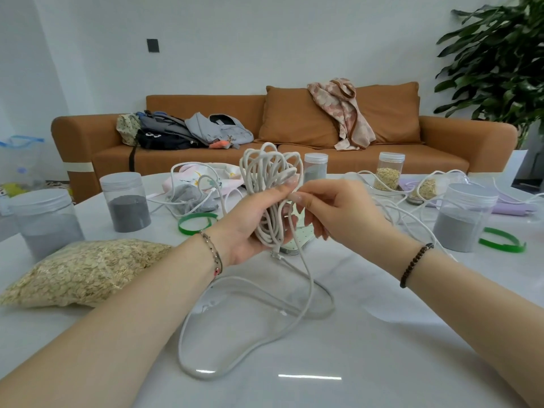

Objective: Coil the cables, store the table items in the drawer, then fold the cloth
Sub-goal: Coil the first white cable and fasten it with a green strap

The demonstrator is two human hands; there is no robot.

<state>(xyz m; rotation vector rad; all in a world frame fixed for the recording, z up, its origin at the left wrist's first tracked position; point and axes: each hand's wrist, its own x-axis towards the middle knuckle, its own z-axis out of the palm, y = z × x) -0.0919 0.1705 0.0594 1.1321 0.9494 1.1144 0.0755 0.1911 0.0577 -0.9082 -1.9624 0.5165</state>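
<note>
white table [382, 334]: oat bag [85, 269], lidded jars [126, 201], green bands [195, 223], loose cable [259, 313].

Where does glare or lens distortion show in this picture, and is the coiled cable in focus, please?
Head view: light streaks glare on the glossy table near the bottom; head view: the wide lens bows the sofa and stretches the forearms; head view: the cable coil in the left hand is sharp.

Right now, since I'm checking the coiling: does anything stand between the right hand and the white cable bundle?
Nothing visible does. The right hand pinches a strand of the coiled white cable bundle, which the left hand grips.
</note>
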